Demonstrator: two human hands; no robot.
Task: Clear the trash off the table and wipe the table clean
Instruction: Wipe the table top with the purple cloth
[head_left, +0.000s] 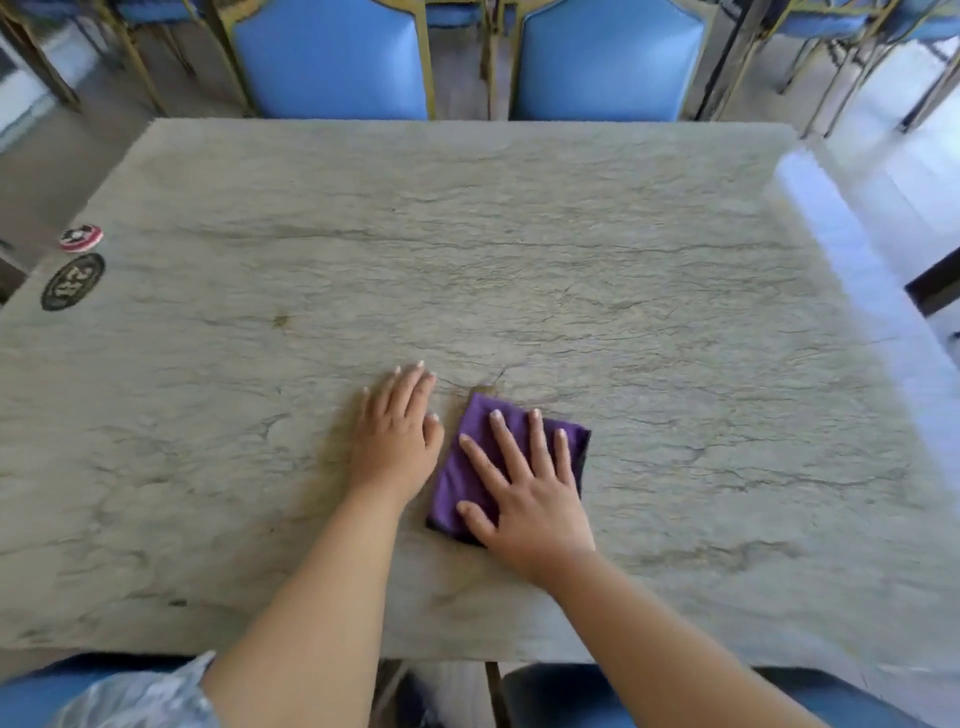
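A folded purple cloth lies on the pale marble table, near its front middle. My right hand presses flat on the cloth with fingers spread and straight. My left hand rests flat on the bare tabletop just left of the cloth, fingers straight, its thumb close to the cloth's edge. No loose trash shows on the tabletop.
At the table's left edge sit a small red and white round object and a dark oval number badge. Two blue chairs stand behind the far edge, and blue seats show at the near edge. A small brown stain marks the left middle.
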